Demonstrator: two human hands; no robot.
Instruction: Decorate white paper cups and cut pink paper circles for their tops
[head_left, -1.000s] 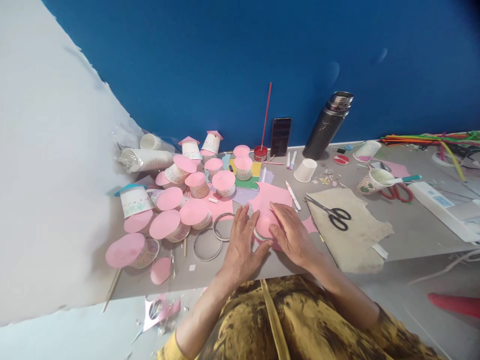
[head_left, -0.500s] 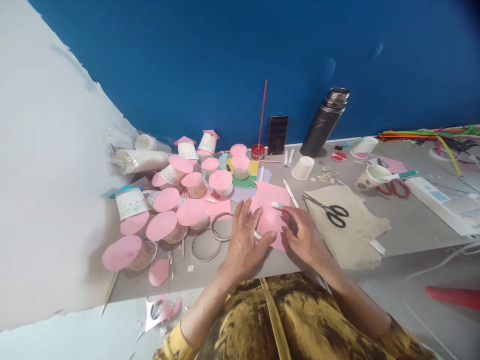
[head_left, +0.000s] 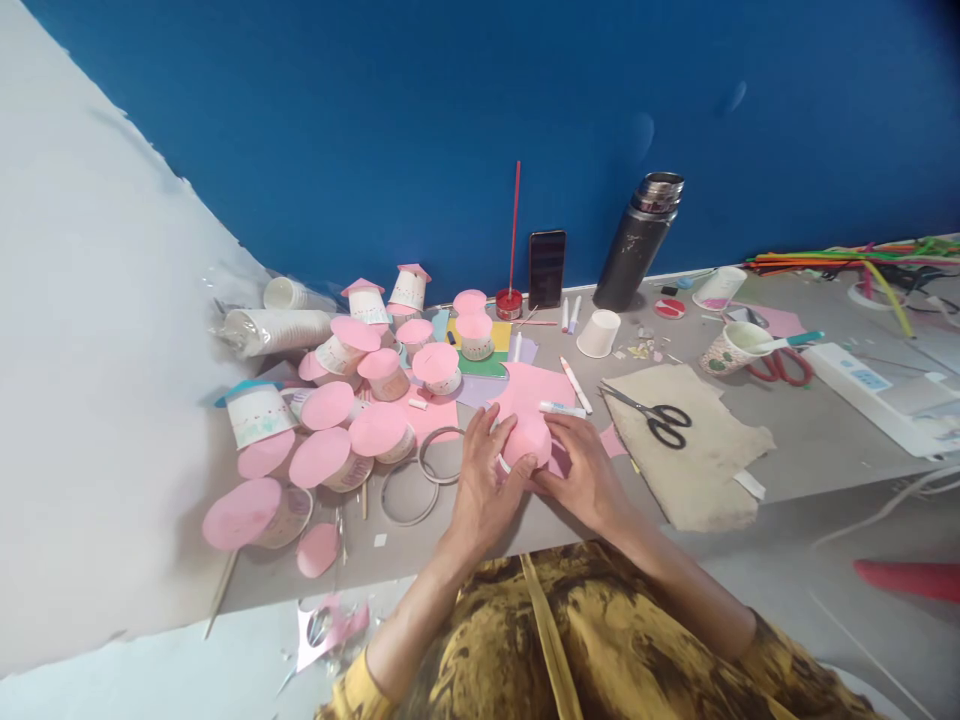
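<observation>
White marker [head_left: 562, 409] now down on pink sheet [head_left: 536, 385]; I see L hand [head_left: 484, 475] + R hand [head_left: 591, 472] gripping pink disc [head_left: 527, 440], R apparently freed to steady.

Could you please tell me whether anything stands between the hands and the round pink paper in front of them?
Nothing visible does: the left hand and right hand both have fingers at the edges of the round pink paper. A white marker lies just beyond the right fingertips, outside that gap.
</observation>
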